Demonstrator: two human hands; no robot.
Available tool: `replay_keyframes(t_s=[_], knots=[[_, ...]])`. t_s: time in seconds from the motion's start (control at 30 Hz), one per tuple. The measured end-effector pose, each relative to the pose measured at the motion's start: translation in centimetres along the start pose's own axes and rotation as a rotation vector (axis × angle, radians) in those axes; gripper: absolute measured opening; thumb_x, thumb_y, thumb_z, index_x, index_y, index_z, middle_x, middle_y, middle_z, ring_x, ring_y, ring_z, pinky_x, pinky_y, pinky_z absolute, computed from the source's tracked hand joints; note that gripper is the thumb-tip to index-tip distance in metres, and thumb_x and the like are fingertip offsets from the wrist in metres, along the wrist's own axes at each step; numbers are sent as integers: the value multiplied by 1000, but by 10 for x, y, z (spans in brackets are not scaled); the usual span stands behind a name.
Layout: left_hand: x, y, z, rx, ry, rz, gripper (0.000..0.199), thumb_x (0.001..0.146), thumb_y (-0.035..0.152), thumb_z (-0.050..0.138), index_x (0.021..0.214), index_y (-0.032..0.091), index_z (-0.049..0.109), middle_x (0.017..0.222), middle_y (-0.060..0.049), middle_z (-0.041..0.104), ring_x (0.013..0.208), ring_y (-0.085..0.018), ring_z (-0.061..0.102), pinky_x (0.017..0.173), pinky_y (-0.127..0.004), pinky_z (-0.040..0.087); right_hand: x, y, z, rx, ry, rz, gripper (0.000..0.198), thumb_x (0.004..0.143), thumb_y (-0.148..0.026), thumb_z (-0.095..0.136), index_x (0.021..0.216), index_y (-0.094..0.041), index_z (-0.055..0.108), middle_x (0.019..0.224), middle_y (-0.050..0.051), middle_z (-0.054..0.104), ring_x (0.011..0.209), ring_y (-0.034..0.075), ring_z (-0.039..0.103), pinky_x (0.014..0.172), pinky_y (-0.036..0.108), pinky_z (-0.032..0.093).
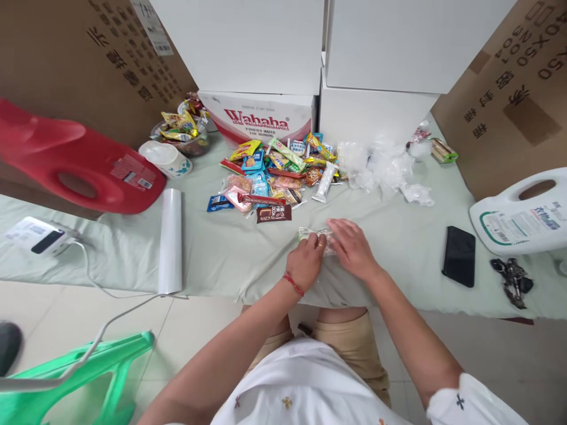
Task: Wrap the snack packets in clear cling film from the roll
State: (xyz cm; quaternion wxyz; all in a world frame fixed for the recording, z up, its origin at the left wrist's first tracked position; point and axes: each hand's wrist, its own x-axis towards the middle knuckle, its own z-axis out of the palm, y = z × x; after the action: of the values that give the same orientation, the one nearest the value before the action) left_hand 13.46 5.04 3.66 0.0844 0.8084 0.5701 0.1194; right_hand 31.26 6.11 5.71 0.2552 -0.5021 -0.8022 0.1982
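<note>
On the cloth in front of me lies a small clear-wrapped packet (328,249), partly hidden beneath my fingers; its contents I cannot make out. My left hand (305,261), with a ring and a red cord bracelet, has its fingers curled down over the packet's left part. Beside it, my right hand (355,250) lies with fingers stretched out, touching the packet's right end. Just beyond is a pile of wrapped snacks (286,165), with a brown cocoa-coloured packet (273,213) at its near edge. Crumpled clear plastic bags (381,165) sit to the pile's right.
A roll of clear film (170,242), a red jug (84,159), a paper cup (167,158) and a snack bowl (183,134) stand left. Right are a phone (459,256), keys (512,281) and a white jug (522,212). A Wahaha carton (261,118) backs the table.
</note>
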Motion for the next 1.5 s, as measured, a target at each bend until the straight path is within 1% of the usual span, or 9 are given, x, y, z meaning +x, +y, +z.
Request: replay_keyframes(t_s=[0.23, 0.43, 0.53, 0.73, 0.83, 0.93, 1.1, 1.27, 1.5], knots=[[-8, -28, -19, -235, 463, -162, 36, 100, 23, 48, 133, 17, 60, 125, -15, 65, 117, -26, 63, 98, -40, 51, 12, 17, 35, -143, -135, -75, 51, 110, -37, 29, 155, -25, 48, 158, 9, 52, 145, 24, 46, 126, 52, 26], [-7, -25, -4, -147, 58, 152, 44, 105, 27, 39, 145, 23, 57, 149, -13, 60, 144, -28, 49, 121, -54, 29, 7, 23, 33, -10, -127, -68, 58, 108, -42, 30, 162, -20, 35, 159, 14, 48, 149, 25, 42, 124, 54, 28], [-13, -22, -1, -264, 164, 208, 48, 105, 27, 39, 152, 19, 46, 158, -16, 50, 150, -25, 41, 123, -49, 30, 2, 23, 34, 5, -131, -94, 59, 108, -43, 33, 163, -22, 32, 162, 14, 45, 151, 25, 40, 125, 55, 28], [-28, -42, -20, -401, 630, -337, 47, 101, 46, 52, 134, 13, 53, 126, -18, 61, 118, -28, 60, 104, -46, 48, -2, 17, 37, -91, -117, -52, 53, 109, -42, 32, 155, -22, 46, 157, 12, 51, 146, 26, 45, 126, 54, 25], [-30, -43, -20, -370, 442, -489, 51, 96, 55, 58, 125, 13, 60, 110, -14, 63, 103, -28, 62, 93, -45, 51, -2, 15, 37, -103, -106, -52, 52, 109, -42, 32, 155, -23, 47, 155, 12, 53, 144, 26, 47, 125, 55, 26], [-27, -36, -19, -294, 277, -417, 40, 91, 49, 67, 116, 17, 69, 101, -11, 66, 100, -27, 63, 86, -38, 51, -2, 12, 36, -120, -99, -48, 52, 109, -43, 32, 155, -23, 47, 154, 12, 54, 143, 27, 47, 124, 55, 27], [-18, -20, -18, -202, 310, -254, 31, 103, 27, 46, 97, 20, 75, 80, -7, 67, 85, -23, 64, 75, -34, 48, -4, 6, 38, -185, -99, -26, 55, 109, -41, 31, 157, -18, 44, 156, 14, 52, 144, 29, 45, 125, 53, 27], [-17, 2, 9, -52, 335, -1, 26, 99, 17, 49, 105, 18, 74, 121, -12, 73, 123, -28, 61, 99, -44, 48, -7, 3, 42, -231, -85, 9, 55, 108, -37, 29, 159, -18, 42, 158, 13, 50, 146, 29, 43, 126, 54, 25], [-36, 7, 25, 25, 197, 135, 66, 99, 25, 44, 162, 13, 30, 166, -18, 37, 157, -31, 29, 127, -64, 11, -7, 16, 38, -31, -138, 40, 56, 108, -37, 29, 163, -26, 35, 161, 10, 47, 151, 24, 40, 127, 55, 24]])
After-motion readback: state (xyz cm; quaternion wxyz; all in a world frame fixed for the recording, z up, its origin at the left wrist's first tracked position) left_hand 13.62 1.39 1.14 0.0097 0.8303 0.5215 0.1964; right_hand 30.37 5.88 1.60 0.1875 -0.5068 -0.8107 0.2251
